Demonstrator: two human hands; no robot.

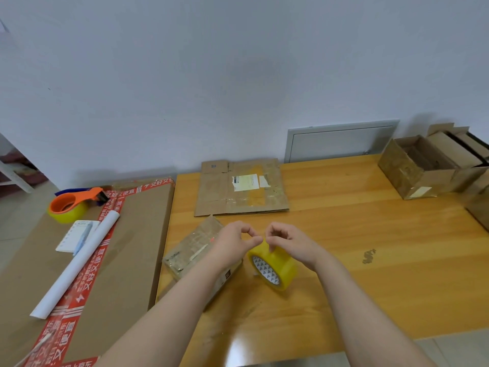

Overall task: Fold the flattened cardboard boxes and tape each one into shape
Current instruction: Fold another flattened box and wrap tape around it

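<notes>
Pale wall behind, an orange wooden tabletop in front, and both forearms reach to its middle. A yellow tape roll stands on edge there, its printed core facing near-left. The right grip sits directly over the roll, fingers curled, their tips pinching at the top of its rim. The left grip is also curled, thumb tip meeting the roll's top edge from the left; whether it already pinches a loose tape end I cannot tell, since clear tape would hardly show.

The small folded box lies just left of the roll, cornerwise to the tabletop's edge and partly under the left forearm. Its top is glossy with old tape. It is on the left grip's side, so in my judgement the strip has to be drawn leftward off the roll, across the short gap to the box, while the right grip steadies the roll.

A flattened box waits farther back, well apart from both hands. Open boxes stand at the far right. On a large carton to the left rests an orange tape dispenser.
</notes>
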